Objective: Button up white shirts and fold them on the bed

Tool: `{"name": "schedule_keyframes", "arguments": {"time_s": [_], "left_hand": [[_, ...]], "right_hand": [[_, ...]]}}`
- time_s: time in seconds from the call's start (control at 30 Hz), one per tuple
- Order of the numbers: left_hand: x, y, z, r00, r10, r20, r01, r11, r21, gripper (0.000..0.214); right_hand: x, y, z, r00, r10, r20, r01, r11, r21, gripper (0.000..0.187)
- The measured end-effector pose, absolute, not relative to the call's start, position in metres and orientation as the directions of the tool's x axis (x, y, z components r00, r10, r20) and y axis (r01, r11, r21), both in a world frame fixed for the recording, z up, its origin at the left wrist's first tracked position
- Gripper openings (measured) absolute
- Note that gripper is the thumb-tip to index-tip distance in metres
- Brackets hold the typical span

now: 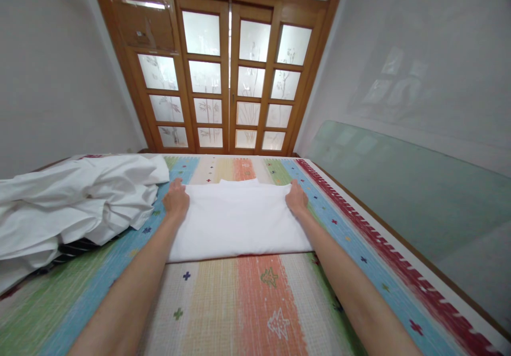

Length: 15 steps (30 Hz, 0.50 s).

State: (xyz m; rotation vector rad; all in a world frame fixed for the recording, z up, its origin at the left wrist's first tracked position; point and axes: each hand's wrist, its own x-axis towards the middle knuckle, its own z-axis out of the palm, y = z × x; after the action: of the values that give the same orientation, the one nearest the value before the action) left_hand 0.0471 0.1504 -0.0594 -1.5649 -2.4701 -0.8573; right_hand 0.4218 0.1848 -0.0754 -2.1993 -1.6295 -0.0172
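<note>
Nearest, at the bottom of the frame, lies a striped cover (215, 308), with the left forearm (123, 287) and right forearm (355, 281) entering from the lower corners. Above it, at the centre of the frame, the folded white cloth (239, 220) rests on the cover as a broad rectangle, its near edge almost straight. At its far corners, the left hand (175, 199) and right hand (297, 198) each have the fingers closed on the fabric; the exact placement of the fingertips is hidden. A small white flap (239, 181) projects beyond the far edge, between the hands.

The step in hand appears to be squaring the fold. Recommended practice: grip both corners at equal depth, set them level with each other, and apply light, even outward tension. Excess pull may skew the edges; slack may leave creases. Check that the layers align along the near edge.

At the left of the frame, a rumpled white fabric heap (91, 196) lies well apart from the fold, over a dark striped cloth (80, 247). At the right stands a pale green panel (391, 170). Farthest, at upper centre, are glazed wooden doors (225, 68).
</note>
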Motion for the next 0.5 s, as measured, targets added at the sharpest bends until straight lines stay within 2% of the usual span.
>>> {"name": "schedule_keyframes", "arguments": {"time_s": [0.1,0.23,0.3,0.4,0.5], "left_hand": [[0.045,0.151,-0.066,-0.425,0.862,0.276,0.884,0.329,0.333,0.035],[0.045,0.149,-0.066,-0.396,0.851,0.345,0.913,0.324,0.248,0.039],[0.048,0.149,-0.063,-0.323,0.858,0.4,0.946,0.285,0.152,0.039],[0.06,0.15,-0.057,-0.137,0.887,0.44,0.99,0.141,0.024,0.039],[0.085,0.153,-0.055,0.001,0.915,0.404,0.998,-0.029,0.064,0.037]], "right_hand": [[0.42,0.184,-0.077,0.321,0.923,0.214,0.932,-0.269,-0.242,0.041],[0.419,0.182,-0.076,0.34,0.916,0.213,0.931,-0.297,-0.21,0.04],[0.418,0.18,-0.074,0.325,0.911,0.253,0.941,-0.284,-0.185,0.04],[0.41,0.179,-0.069,0.204,0.925,0.321,0.977,-0.171,-0.128,0.038],[0.386,0.175,-0.065,-0.04,0.95,0.31,0.988,0.084,-0.13,0.036]]}}
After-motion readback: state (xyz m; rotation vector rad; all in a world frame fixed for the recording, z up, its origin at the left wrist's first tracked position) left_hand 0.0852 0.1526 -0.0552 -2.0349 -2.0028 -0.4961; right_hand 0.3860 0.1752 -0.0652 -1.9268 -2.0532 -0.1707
